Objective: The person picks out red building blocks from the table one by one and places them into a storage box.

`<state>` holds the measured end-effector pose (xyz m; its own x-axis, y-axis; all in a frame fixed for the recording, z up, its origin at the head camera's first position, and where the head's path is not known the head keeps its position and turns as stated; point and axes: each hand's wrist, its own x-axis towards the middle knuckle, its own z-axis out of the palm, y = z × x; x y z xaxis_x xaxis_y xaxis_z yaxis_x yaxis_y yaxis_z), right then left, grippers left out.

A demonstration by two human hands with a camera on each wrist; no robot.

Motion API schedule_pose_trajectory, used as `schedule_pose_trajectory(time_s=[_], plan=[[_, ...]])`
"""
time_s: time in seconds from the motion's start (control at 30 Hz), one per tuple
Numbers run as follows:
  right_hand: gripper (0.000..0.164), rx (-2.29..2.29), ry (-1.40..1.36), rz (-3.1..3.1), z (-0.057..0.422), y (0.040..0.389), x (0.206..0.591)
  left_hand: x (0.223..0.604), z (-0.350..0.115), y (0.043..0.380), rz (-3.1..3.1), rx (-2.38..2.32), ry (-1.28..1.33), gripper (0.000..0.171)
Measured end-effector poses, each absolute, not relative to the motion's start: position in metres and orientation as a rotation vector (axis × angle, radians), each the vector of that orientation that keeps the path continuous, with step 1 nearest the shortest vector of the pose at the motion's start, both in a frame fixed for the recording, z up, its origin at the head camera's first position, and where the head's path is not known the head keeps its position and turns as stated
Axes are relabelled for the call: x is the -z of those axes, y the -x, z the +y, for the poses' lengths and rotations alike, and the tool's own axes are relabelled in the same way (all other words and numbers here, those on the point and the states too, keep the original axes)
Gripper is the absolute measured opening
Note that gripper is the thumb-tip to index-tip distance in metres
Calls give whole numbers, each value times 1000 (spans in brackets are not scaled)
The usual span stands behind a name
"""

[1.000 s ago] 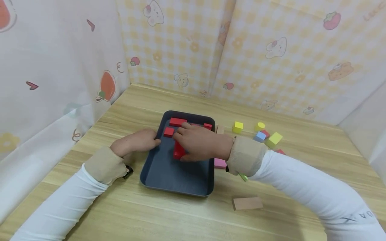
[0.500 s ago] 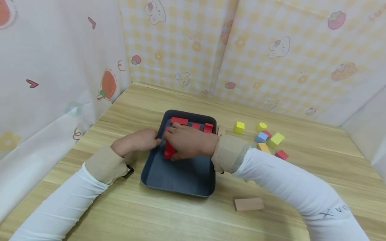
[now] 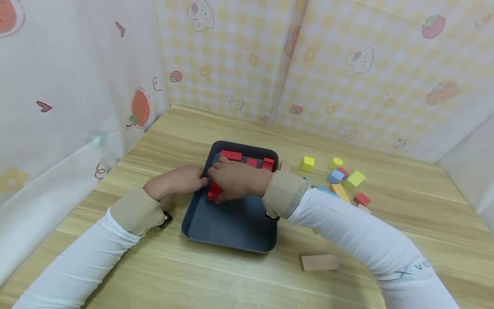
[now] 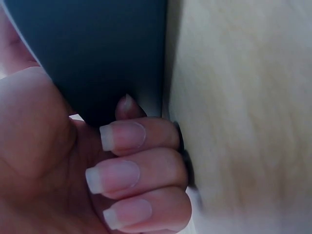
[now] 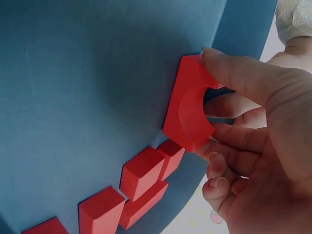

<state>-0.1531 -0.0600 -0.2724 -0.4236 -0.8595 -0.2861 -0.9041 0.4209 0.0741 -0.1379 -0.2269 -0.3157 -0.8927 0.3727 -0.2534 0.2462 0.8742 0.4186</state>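
Observation:
A dark blue-grey tray point(image 3: 231, 227) lies on the wooden table. My right hand point(image 3: 237, 178) reaches into it from the right and grips a red arch block point(image 5: 178, 105), with the thumb at one end and fingers at the other. This block stands near the tray's left wall. My left hand point(image 3: 177, 182) holds the tray's left side, thumb at the rim; in the left wrist view its fingers point(image 4: 141, 173) curl beside the outer wall. Toward the tray's far end lie other red blocks point(image 3: 230, 155), several of them showing in the right wrist view.
Right of the tray are a yellow cube point(image 3: 307, 163), a yellow cylinder point(image 3: 336, 163), a blue block point(image 3: 335, 176), a yellow-green block point(image 3: 354, 180) and a red block point(image 3: 362, 199). A plain wooden block point(image 3: 319, 262) lies nearer. Patterned curtains hang behind and left.
My right hand has moved left across the tray with the red arch block, closer to the left wall. My left hand keeps its place on the tray.

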Motion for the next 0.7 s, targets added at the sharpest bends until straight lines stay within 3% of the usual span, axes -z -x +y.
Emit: schedule_pose_trajectory(time_s=[0.7], plan=[[64, -251, 1499, 2470, -67, 158, 278, 314, -227, 137, 2704, -568, -458, 27]])
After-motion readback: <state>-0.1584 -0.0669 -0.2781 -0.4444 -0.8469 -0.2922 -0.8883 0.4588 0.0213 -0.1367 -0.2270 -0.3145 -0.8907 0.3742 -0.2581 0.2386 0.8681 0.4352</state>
